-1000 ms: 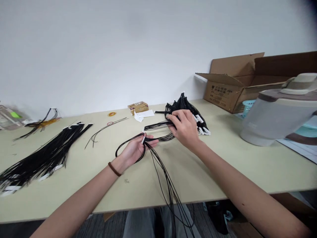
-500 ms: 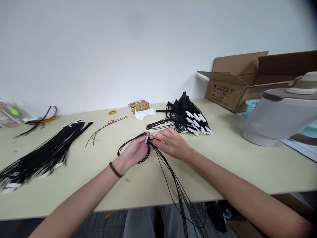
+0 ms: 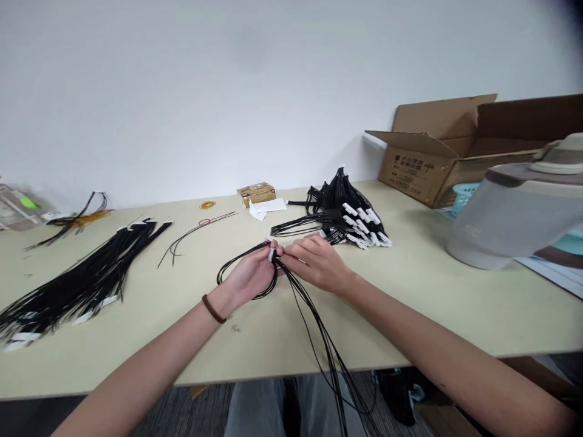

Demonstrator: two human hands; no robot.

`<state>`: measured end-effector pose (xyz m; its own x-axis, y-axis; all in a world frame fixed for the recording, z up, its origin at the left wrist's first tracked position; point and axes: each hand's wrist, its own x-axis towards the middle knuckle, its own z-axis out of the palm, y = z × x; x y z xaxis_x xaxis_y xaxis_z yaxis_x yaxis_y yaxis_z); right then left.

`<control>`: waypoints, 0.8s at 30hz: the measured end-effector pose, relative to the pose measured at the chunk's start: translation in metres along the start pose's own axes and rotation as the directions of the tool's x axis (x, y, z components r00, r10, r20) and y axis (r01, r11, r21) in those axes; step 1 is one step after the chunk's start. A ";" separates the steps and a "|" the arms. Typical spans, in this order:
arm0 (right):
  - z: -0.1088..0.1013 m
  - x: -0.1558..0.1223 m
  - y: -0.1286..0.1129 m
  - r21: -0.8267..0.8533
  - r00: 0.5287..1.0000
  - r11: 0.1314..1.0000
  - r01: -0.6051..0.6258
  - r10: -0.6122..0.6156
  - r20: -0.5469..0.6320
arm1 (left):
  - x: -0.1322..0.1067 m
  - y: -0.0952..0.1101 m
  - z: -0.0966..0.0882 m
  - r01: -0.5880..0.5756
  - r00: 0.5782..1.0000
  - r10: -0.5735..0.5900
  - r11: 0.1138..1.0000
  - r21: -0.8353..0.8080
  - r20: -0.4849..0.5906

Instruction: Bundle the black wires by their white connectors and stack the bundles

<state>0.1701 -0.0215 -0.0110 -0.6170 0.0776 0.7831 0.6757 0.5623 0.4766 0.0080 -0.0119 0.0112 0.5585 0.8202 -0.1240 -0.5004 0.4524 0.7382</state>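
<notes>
Half curled, the left hand (image 3: 249, 274) gripped a white connector (image 3: 272, 252) near the frame's centre. Just beside it, the right hand (image 3: 314, 261) pinched its fingertips together at the black wires (image 3: 313, 311), which trailed toward the lower edge.

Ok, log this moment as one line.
left hand: holding white connector | right hand: at connector's black wires | wires: hanging past table edge

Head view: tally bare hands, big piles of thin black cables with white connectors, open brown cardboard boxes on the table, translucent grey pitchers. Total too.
Left hand and right hand: 2
Left cable pile and right cable pile: 2
Open cardboard box on the table: 1
Grey pitcher: 1
Total: 6
</notes>
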 end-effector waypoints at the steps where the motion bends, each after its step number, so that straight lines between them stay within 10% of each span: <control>1: 0.000 0.000 0.000 0.016 1.000 1.000 -0.014 0.014 -0.003 | 0.000 0.000 0.001 -0.007 1.000 0.007 1.000 -0.007 -0.006; 6: -0.003 0.004 -0.002 0.250 0.979 0.947 -0.201 0.199 0.033 | 0.001 0.000 0.001 -0.074 0.996 0.074 0.997 0.005 -0.057; 9: -0.010 0.012 -0.001 0.532 0.909 0.750 -0.392 0.406 0.097 | 0.004 0.000 -0.004 -0.120 0.990 0.122 0.992 0.026 -0.077; 12: -0.016 0.019 0.003 0.751 0.710 0.342 -0.565 0.666 0.230 | 0.007 -0.002 -0.010 -0.134 0.979 0.142 0.989 0.062 -0.143; 16: -0.018 0.018 0.021 0.878 0.384 -0.106 -0.466 0.870 0.309 | 0.009 -0.003 -0.013 -0.143 0.961 0.166 0.983 0.115 -0.222; 19: -0.018 0.011 0.037 0.900 0.160 -0.086 -0.426 0.973 0.169 | 0.007 -0.004 -0.012 -0.183 0.954 0.218 0.967 0.175 -0.208; 21: -0.020 0.009 0.042 0.856 0.122 0.045 -0.514 0.992 0.021 | 0.006 -0.005 -0.012 -0.204 0.956 0.239 0.959 0.199 -0.169; 24: -0.025 0.012 0.037 0.617 0.397 0.417 -0.668 0.900 -0.178 | 0.004 -0.007 -0.014 -0.226 0.966 0.246 0.954 0.194 -0.081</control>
<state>0.1981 -0.0208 0.0259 0.4351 0.3906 0.8113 0.4447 0.6902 -0.5708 0.0048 -0.0065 -0.0033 0.3632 0.9317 0.0080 -0.4755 0.1780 0.8615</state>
